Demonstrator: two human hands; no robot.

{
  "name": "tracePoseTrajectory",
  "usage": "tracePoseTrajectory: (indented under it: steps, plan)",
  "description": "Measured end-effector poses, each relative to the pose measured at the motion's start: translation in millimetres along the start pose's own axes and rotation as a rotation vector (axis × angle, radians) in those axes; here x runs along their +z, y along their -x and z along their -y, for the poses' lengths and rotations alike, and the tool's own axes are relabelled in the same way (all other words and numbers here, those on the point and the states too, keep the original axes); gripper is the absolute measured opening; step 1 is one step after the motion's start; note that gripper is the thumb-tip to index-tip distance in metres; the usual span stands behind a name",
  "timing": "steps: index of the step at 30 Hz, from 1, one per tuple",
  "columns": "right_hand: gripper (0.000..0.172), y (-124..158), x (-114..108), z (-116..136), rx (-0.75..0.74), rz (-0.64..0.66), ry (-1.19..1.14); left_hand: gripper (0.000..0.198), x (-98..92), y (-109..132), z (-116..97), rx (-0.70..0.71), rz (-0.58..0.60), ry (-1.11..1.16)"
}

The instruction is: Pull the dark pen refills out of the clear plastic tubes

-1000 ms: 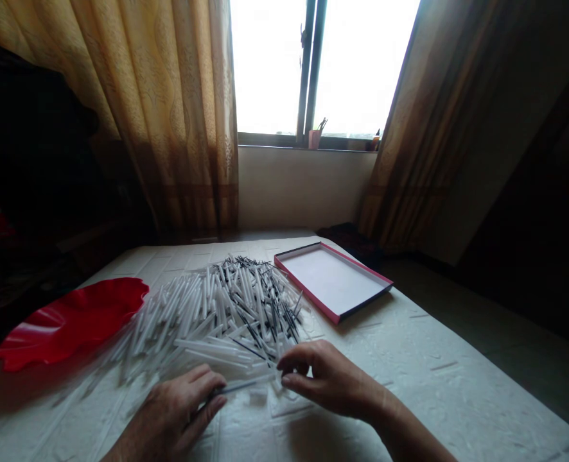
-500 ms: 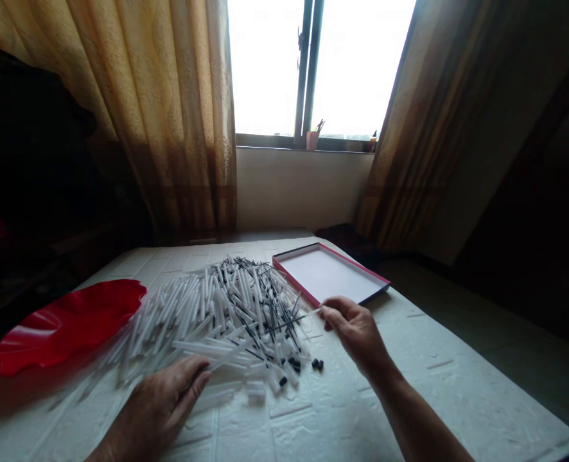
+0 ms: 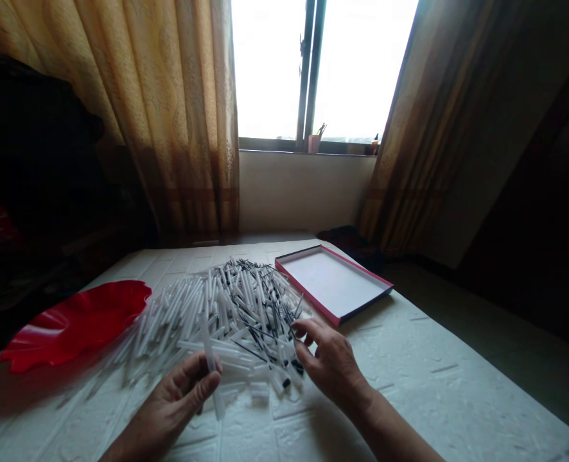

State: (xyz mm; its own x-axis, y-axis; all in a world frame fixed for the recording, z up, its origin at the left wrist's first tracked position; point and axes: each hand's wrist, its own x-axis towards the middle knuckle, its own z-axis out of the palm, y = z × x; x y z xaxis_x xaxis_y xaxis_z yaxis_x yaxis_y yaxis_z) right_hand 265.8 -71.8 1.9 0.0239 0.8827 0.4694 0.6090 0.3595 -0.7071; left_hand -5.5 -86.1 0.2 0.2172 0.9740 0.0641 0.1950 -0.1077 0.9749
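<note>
A translucent white pen barrel [image 3: 208, 343] stands nearly upright, tilted slightly, between the thumb and fingers of my left hand [image 3: 181, 394]. At the right edge of the pile, my right hand [image 3: 330, 359] reaches among thin dark pen refills [image 3: 277, 314], its thumb and forefinger apart; whether the fingertips touch a refill is hard to tell. White pen barrels [image 3: 178, 314] lie heaped in front of both hands, with refills mixed in on the right side. Small black plugs [image 3: 286, 382] lie by the front of the heap, near a short clear piece [image 3: 259, 391].
A red wavy-rimmed bowl [image 3: 77, 321] stands left of the pile. A shallow box lid [image 3: 335, 282] with a white inside and red edge lies behind my right hand. The white brick-patterned table [image 3: 410, 385] ends at a slanting right edge. Curtains and a window are behind.
My left hand has raised a pen barrel from lying low to nearly upright. My right hand has moved left and down to the pile; the thin refill it held is no longer seen in it.
</note>
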Motion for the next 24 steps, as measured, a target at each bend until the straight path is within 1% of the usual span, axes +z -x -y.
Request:
tracePoseTrajectory:
  steps: [1, 3, 5, 6, 8, 10, 11, 12, 13, 14, 15, 16, 18, 19, 20, 21, 22, 24]
  plan:
    - [0.02, 2, 0, 4, -0.029, 0.02, 0.005, 0.046, -0.2, -1, 1, -0.029, 0.008, 0.043]
    - [0.019, 8, 3, 15, -0.094, 0.11, -0.022, 0.051, 0.9, -1, 2, -0.053, 0.042, 0.123]
    - [0.021, 16, 10, 26, -0.135, 0.249, -0.111, 0.053, 3.9, 0, 3, -0.066, 0.084, 0.165]
    - [0.021, 20, 14, 31, -0.13, 0.332, -0.176, 0.052, 6.0, 2, 3, -0.074, 0.102, 0.17]
    - [0.025, 26, 21, 38, -0.062, 0.541, -0.331, 0.047, 10.4, 5, 4, -0.088, 0.123, 0.161]
    - [0.03, 28, 24, 41, 0.047, 0.729, -0.432, 0.046, 13.6, 7, 7, -0.086, 0.163, 0.145]
    - [0.03, 28, 24, 40, 0.088, 0.781, -0.439, 0.048, 14.1, 8, 8, -0.086, 0.198, 0.123]
    - [0.03, 27, 23, 39, 0.119, 0.792, -0.418, 0.05, 13.8, 8, 8, -0.077, 0.239, 0.08]
    - [0.028, 26, 21, 37, 0.136, 0.772, -0.371, 0.05, 12.7, 9, 7, -0.048, 0.275, 0.0]
    - [0.026, 25, 19, 35, 0.139, 0.736, -0.31, 0.047, 11.0, 9, 5, 0.024, 0.295, -0.117]
    - [0.025, 23, 16, 33, 0.138, 0.709, -0.254, 0.043, 8.7, 9, 1, 0.15, 0.283, -0.264]
    - [0.025, 22, 12, 32, 0.135, 0.701, -0.202, 0.037, 6.4, 9, -5, 0.326, 0.239, -0.429]
    - [0.024, 20, 7, 33, 0.106, 0.731, -0.135, 0.021, 2.7, 9, -17, 0.776, 0.09, -0.739]
    - [0.023, 19, 6, 34, 0.072, 0.761, -0.121, 0.016, 1.5, 8, -22, 0.958, 0.031, -0.875]
    - [0.021, 19, 5, 35, 0.033, 0.786, -0.113, 0.018, 0.9, 7, -25, 1.085, -0.016, -0.985]
    - [0.02, 19, 5, 36, -0.013, 0.804, -0.102, 0.022, 0.6, 6, -25, 1.148, -0.045, -1.069]
    - [0.021, 19, 6, 36, -0.063, 0.805, -0.078, 0.026, 0.4, 5, -24, 1.151, -0.044, -1.129]
    - [0.024, 20, 11, 33, -0.18, 0.766, 0.035, 0.036, -0.1, 3, -15, 1.062, -0.001, -1.141]
